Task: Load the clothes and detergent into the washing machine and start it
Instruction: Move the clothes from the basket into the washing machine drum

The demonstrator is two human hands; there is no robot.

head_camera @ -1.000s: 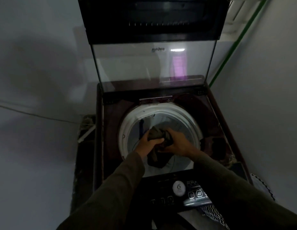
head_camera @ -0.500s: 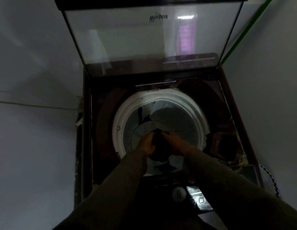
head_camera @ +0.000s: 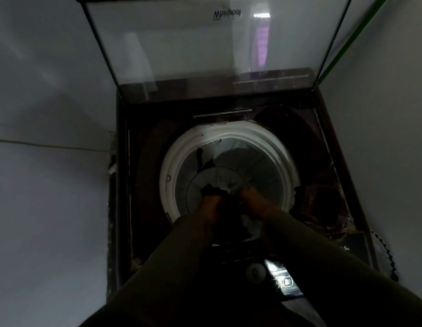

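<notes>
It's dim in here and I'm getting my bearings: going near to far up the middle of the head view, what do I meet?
The control dial → dark garment → far edge of the white tub rim → raised glass lid.

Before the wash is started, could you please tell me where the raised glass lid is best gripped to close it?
Grip the glass lid by its dark-framed free edge, uppermost at the picture's top, coming from the front over the drum. It stands raised, hinged at the back, so that edge probably gives most leverage.
</notes>
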